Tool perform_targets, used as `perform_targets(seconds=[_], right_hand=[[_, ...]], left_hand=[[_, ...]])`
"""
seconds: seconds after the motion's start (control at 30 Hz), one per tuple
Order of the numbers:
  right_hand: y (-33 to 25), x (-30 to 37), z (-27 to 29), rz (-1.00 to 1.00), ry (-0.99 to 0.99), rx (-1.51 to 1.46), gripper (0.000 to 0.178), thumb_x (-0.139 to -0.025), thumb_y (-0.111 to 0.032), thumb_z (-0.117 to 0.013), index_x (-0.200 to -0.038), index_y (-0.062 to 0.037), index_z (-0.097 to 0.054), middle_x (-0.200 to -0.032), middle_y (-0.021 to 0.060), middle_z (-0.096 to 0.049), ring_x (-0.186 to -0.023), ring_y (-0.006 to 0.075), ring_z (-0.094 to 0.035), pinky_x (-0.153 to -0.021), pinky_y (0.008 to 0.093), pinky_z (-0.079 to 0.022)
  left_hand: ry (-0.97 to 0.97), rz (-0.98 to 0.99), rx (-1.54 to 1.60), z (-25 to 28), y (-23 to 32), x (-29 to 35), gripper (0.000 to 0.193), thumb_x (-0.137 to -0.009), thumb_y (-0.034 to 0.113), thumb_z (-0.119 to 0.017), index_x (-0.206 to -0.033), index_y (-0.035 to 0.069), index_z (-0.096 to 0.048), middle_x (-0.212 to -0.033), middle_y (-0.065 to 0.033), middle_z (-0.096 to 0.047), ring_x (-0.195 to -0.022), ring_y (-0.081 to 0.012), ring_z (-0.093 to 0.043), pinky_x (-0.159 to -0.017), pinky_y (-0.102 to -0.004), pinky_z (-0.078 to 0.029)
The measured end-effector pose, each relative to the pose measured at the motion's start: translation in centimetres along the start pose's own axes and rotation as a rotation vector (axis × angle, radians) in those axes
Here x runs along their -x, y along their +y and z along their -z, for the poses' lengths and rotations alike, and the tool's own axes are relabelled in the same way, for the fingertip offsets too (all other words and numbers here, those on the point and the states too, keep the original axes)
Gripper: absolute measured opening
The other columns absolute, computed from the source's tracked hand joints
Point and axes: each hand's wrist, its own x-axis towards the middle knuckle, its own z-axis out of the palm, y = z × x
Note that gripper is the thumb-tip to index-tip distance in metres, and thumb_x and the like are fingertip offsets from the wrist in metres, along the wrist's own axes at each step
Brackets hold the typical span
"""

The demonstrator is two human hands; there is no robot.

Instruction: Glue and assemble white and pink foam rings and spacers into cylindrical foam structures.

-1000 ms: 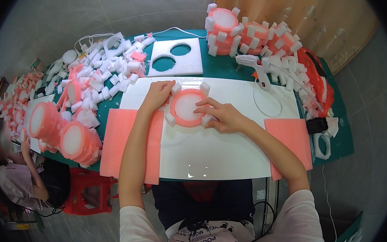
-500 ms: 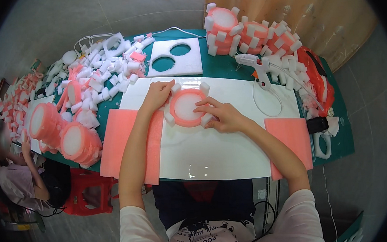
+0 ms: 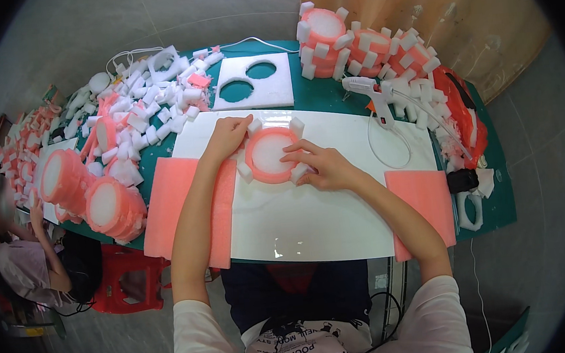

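Observation:
A round foam piece, a pink foam ring (image 3: 253,167) about a white foam disc (image 3: 270,153), lies on the white board (image 3: 313,230) in front of me. Small white foam blocks sit around its rim, one at each corner. My left hand (image 3: 230,138) is closed, its fingertips against the upper left block (image 3: 255,126). Bent around the lower right block (image 3: 302,170) is my right hand (image 3: 325,165), the thumb below it and the fingers reaching over the ring onto the disc. The upper right block (image 3: 297,126) and lower left block (image 3: 245,173) stand untouched.
Pink foam sheets (image 3: 185,204) flank the board. A white glue gun (image 3: 374,96) rests at its far right. Beyond lie a white foam sheet with two holes (image 3: 282,90), loose foam pieces (image 3: 148,111) and finished-looking stacks (image 3: 325,40). Another person (image 3: 30,256) sits at the left.
Both hands keep nearly the same hold on the round piece. The whole view has shifted very slightly; nothing else has visibly moved.

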Motion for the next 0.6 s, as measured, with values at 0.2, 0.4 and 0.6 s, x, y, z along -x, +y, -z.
perform_targets(seconds=[0.2,0.4,0.6], right_hand=[[0.08,0.01,-0.01,-0.003,-0.007,0.018,0.048,-0.068,-0.015,-0.07,-0.112,-0.0178,-0.052,-0.119,-0.0008,-0.047,-0.068,0.0182,-0.057,-0.065,0.0297,-0.046],[-0.71,0.02,0.08,0.051,-0.025,0.188,0.051,-0.069,-0.018,-0.068,-0.115,-0.0256,-0.05,-0.117,0.0021,-0.048,-0.073,0.023,-0.059,-0.061,0.0325,-0.048],[-0.54,0.07,0.02,0.025,-0.056,0.213,0.05,-0.07,-0.018,-0.067,-0.115,-0.0272,-0.049,-0.116,0.0027,-0.048,-0.075,0.0234,-0.059,-0.06,0.033,-0.048]], left_hand=[[-0.009,-0.008,-0.01,0.07,0.21,0.1,0.045,-0.087,0.035,-0.05,-0.063,-0.002,-0.058,-0.05,-0.0046,-0.052,-0.038,-0.0096,-0.044,-0.037,-0.0239,-0.034],[-0.012,-0.014,0.004,0.08,0.23,0.13,0.045,-0.087,0.035,-0.05,-0.063,-0.002,-0.057,-0.05,-0.0043,-0.051,-0.038,-0.0095,-0.043,-0.036,-0.0239,-0.033],[-0.022,0.023,-0.005,0.29,0.53,0.1,0.046,-0.087,0.034,-0.05,-0.063,-0.004,-0.058,-0.051,-0.0062,-0.052,-0.04,-0.012,-0.048,-0.039,-0.0259,-0.039]])
